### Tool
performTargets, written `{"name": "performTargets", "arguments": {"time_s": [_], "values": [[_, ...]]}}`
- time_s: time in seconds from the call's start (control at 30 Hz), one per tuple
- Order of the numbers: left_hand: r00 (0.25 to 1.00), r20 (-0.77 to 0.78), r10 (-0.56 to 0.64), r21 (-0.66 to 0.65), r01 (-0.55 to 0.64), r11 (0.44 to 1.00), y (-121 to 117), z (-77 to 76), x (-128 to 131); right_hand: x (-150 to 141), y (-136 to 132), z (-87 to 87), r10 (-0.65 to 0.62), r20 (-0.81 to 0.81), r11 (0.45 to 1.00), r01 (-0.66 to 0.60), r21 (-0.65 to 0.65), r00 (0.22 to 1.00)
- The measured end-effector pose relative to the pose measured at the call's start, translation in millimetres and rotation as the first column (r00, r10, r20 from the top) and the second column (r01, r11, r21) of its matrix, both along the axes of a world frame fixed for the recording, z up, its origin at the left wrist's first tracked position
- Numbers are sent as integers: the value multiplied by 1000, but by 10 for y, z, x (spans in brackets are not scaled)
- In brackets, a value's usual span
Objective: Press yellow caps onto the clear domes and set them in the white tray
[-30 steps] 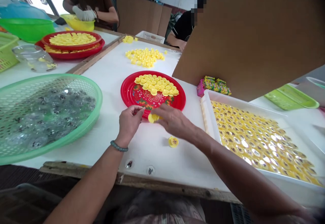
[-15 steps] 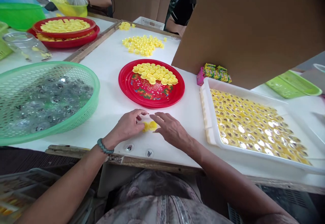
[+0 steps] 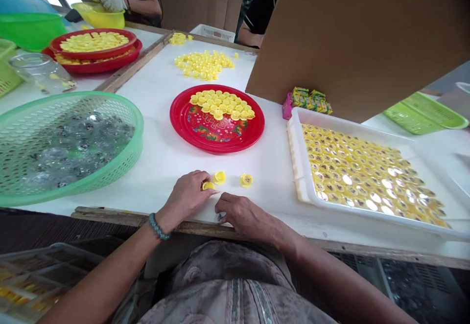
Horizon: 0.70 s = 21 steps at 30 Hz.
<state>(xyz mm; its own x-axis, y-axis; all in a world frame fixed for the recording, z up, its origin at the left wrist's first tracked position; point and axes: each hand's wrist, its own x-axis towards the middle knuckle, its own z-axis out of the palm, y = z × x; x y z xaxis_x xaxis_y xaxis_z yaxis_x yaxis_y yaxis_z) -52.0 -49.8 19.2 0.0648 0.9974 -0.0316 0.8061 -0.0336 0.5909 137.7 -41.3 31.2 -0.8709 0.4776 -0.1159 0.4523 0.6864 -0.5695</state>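
My left hand [image 3: 188, 194] rests on the white table near its front edge, fingers pinched on a small yellow cap [image 3: 207, 185]. My right hand [image 3: 242, 215] lies just right of it, fingers curled down onto the table edge over a small clear piece I can barely see. Two more yellow caps [image 3: 220, 177] [image 3: 246, 180] lie loose just beyond my fingers. Farther back stands a red plate [image 3: 216, 135] with several yellow caps piled on its far half.
A green basket [image 3: 121, 160] of clear pieces sits at the left. A white tray [image 3: 297, 167] of filled yellow caps lies at the right, a cardboard sheet [image 3: 352, 35] above it. Loose caps [image 3: 203, 64] lie farther back. Other people work across the table.
Both hands have drawn back from the red plate toward the table's front edge. A yellow cap went from my right fingers to my left; two caps now lie loose beside them.
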Motion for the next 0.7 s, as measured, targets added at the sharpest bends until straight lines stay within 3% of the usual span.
{"name": "performTargets", "arguments": {"time_s": [0.13,0.23,0.27,0.33,0.4,0.47,0.53,0.6,0.7], "values": [[997,21,70,27,-70,997,-68,-11,138,163,-46,-89,-217,-134,976,215,-28,967],[975,157,160,128,-181,975,-164,73,216,284,-121,-102,-345,-344,930,367,0,873],[955,231,187,105,-215,971,-204,115,240,312,-148,-94,-349,-413,918,395,27,841],[872,434,225,-87,-208,974,-281,201,296,346,-196,-73,-302,-525,907,410,100,796],[714,645,273,-316,-77,946,-340,268,363,357,-230,-60,-230,-584,893,408,191,778],[533,778,333,-416,39,909,-374,300,429,358,-248,-66,-176,-592,866,410,287,786],[398,826,399,-456,55,888,-386,300,478,360,-254,-81,-140,-576,838,406,364,805],[329,831,448,-483,29,875,-385,278,500,364,-254,-83,-144,-571,832,411,372,808],[341,825,451,-476,-11,879,-378,238,491,373,-261,-35,-255,-603,854,468,225,756]]}}
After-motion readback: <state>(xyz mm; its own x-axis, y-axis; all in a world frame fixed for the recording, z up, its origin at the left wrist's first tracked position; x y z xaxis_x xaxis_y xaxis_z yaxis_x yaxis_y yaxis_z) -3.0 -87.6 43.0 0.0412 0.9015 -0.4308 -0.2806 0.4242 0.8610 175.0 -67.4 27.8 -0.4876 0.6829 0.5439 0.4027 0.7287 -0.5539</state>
